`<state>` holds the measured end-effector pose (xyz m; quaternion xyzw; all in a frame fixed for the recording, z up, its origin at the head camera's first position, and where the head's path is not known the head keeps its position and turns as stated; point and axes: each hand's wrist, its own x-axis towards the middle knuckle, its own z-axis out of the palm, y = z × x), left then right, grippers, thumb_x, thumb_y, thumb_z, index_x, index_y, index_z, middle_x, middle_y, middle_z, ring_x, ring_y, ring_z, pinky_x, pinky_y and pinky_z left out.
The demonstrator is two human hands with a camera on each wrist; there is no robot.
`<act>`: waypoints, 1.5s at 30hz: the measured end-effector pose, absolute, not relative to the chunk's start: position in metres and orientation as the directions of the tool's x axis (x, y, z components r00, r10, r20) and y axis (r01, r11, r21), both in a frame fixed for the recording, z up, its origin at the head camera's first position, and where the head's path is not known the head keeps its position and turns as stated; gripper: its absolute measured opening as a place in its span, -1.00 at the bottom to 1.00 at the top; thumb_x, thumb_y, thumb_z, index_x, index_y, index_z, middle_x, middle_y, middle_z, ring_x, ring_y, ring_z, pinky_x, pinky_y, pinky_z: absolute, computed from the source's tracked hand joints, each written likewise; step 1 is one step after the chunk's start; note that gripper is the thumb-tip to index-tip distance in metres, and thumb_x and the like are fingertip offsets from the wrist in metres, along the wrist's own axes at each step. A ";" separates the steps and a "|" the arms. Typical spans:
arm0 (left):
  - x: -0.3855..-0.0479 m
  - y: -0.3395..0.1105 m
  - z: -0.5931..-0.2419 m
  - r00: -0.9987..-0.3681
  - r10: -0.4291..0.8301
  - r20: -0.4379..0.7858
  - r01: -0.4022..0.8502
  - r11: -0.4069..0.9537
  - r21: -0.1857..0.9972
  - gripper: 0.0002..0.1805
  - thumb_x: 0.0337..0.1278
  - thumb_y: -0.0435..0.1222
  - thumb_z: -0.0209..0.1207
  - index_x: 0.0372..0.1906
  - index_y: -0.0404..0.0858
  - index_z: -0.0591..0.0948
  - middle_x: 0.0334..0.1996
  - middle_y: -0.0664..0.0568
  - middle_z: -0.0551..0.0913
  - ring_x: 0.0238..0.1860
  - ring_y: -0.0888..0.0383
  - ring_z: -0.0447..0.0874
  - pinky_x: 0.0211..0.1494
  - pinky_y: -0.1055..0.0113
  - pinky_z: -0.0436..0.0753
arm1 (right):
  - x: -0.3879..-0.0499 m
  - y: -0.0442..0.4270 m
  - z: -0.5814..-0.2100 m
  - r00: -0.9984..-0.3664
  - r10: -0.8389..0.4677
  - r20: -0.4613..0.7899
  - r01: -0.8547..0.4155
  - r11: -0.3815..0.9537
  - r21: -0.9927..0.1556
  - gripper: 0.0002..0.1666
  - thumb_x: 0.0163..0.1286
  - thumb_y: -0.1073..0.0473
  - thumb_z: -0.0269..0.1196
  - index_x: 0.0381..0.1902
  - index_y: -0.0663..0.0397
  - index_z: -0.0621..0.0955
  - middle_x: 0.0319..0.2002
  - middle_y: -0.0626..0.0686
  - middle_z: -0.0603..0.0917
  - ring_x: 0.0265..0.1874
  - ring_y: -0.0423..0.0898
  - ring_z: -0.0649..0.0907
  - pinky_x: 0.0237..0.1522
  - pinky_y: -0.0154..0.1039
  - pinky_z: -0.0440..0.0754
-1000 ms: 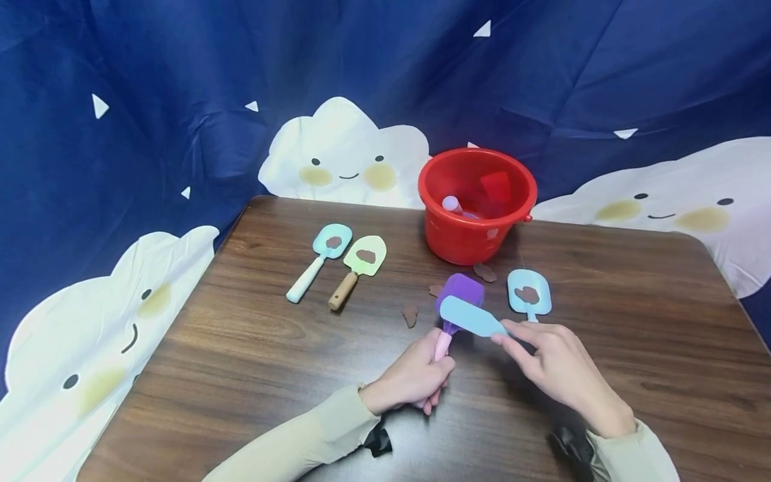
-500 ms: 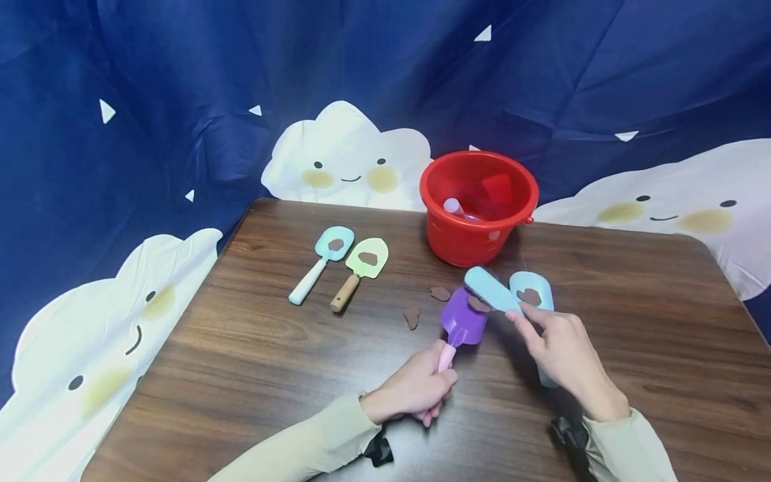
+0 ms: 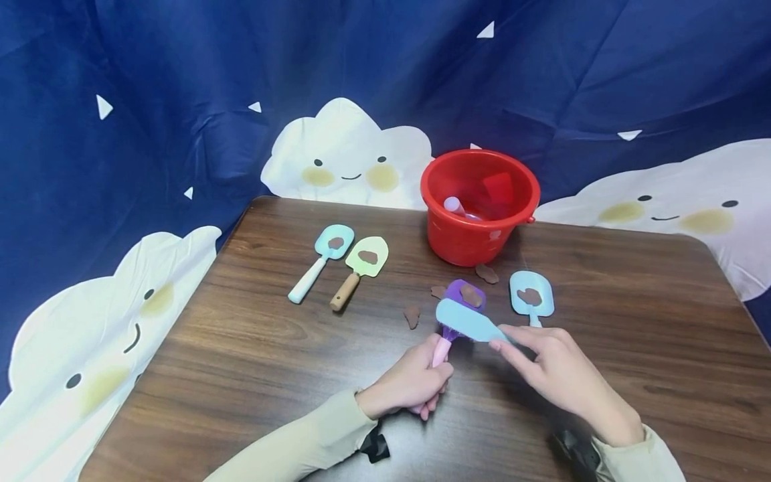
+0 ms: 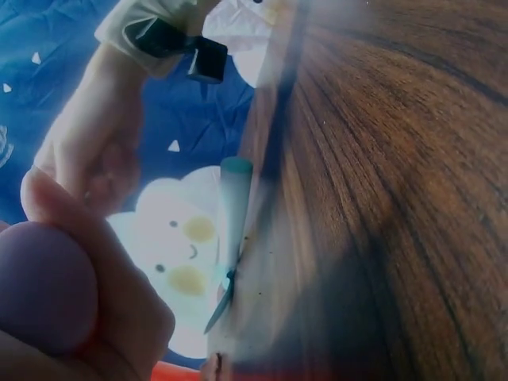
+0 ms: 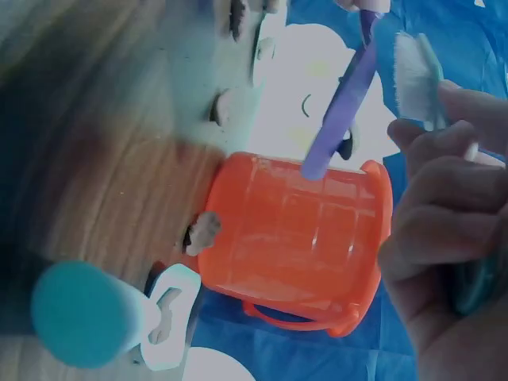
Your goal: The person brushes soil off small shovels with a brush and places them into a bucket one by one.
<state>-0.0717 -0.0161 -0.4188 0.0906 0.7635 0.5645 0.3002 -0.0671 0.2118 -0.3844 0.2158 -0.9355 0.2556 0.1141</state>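
My left hand [image 3: 409, 379] grips the pink handle of a purple toy shovel [image 3: 456, 288], held above the table. A brown flat piece [image 3: 471, 295] lies on the far part of its blade. In my right hand [image 3: 563, 368] a light blue brush [image 3: 466, 320] is pinched between thumb and fingers, passing over the shovel's near part and hiding it. Bristles on the brush [image 5: 413, 78] show in the right wrist view, apart from the shovel [image 5: 343, 115]. The left wrist view shows the round handle end [image 4: 46, 287] in my left fist.
A red bucket [image 3: 466, 241] with a few items inside stands at the back. Brown pieces lie near it [image 3: 486, 274] and further left [image 3: 412, 316]. Two shovels, blue [image 3: 308, 281] and green [image 3: 376, 249], lie left; another blue shovel [image 3: 532, 280] lies right. Each bears a brown piece.
The brush went forward and right over the shovel blade, then came back toward its handle. The brown piece on the blade now shows. The shovel tilted and shifted slightly; my left hand kept its grip.
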 end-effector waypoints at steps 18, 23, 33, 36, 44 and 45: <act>-0.064 -0.020 -0.421 -0.764 0.514 -0.389 -0.218 0.362 0.906 -0.94 0.17 -0.35 -0.03 -0.26 -0.20 0.36 -0.79 0.03 0.42 -0.93 0.21 0.36 -0.91 0.27 0.45 | -0.088 0.231 -0.401 -0.874 -0.188 0.449 -0.375 0.848 -0.375 -0.52 0.12 0.14 0.41 -0.04 0.33 0.67 -0.23 0.30 0.74 -0.33 0.18 0.74 -0.29 0.14 0.65; -0.065 -0.021 -0.423 -0.759 0.518 -0.395 -0.228 0.357 0.906 -0.93 0.18 -0.35 -0.01 -0.24 -0.19 0.36 -0.75 0.00 0.45 -0.91 0.21 0.37 -0.88 0.25 0.48 | -0.092 0.233 -0.394 -0.880 -0.106 0.464 -0.318 0.857 -0.406 -0.54 0.17 0.19 0.37 -0.01 0.37 0.64 -0.24 0.35 0.73 -0.35 0.21 0.72 -0.39 0.10 0.63; -0.069 -0.021 -0.421 -0.791 0.500 -0.353 -0.177 0.365 0.914 -0.90 0.15 -0.35 -0.03 -0.23 -0.18 0.35 -0.71 -0.03 0.49 -0.91 0.21 0.38 -0.89 0.22 0.49 | -0.072 0.221 -0.390 -0.858 -0.330 0.393 -0.487 0.767 -0.418 -0.59 0.08 0.14 0.45 -0.07 0.12 0.72 -0.23 0.01 0.79 -0.29 -0.12 0.75 -0.15 -0.62 0.57; -0.070 -0.020 -0.421 -0.799 0.492 -0.347 -0.168 0.372 0.913 -0.91 0.13 -0.35 -0.04 -0.24 -0.16 0.36 -0.70 -0.04 0.50 -0.91 0.21 0.39 -0.89 0.23 0.48 | -0.068 0.219 -0.391 -0.841 -0.392 0.372 -0.528 0.744 -0.411 -0.58 0.06 0.12 0.46 -0.07 0.07 0.73 -0.23 -0.06 0.78 -0.36 -0.26 0.70 -0.25 -0.72 0.47; -0.069 -0.020 -0.418 -0.801 0.481 -0.356 -0.185 0.366 0.912 -0.92 0.14 -0.35 -0.04 -0.26 -0.16 0.37 -0.69 -0.05 0.49 -0.92 0.21 0.38 -0.89 0.16 0.49 | -0.072 0.225 -0.397 -0.834 -0.335 0.439 -0.502 0.792 -0.348 -0.56 -0.04 0.13 0.51 -0.14 0.10 0.75 -0.29 0.00 0.79 -0.41 -0.16 0.73 -0.28 -0.31 0.66; -0.068 -0.020 -0.417 -0.799 0.481 -0.361 -0.195 0.361 0.912 -0.92 0.14 -0.35 -0.04 -0.26 -0.16 0.37 -0.69 -0.06 0.49 -0.92 0.21 0.37 -0.90 0.18 0.48 | -0.073 0.227 -0.398 -0.840 -0.311 0.444 -0.483 0.802 -0.352 -0.56 -0.04 0.13 0.50 -0.14 0.14 0.74 -0.29 0.04 0.79 -0.41 -0.12 0.74 -0.29 -0.25 0.67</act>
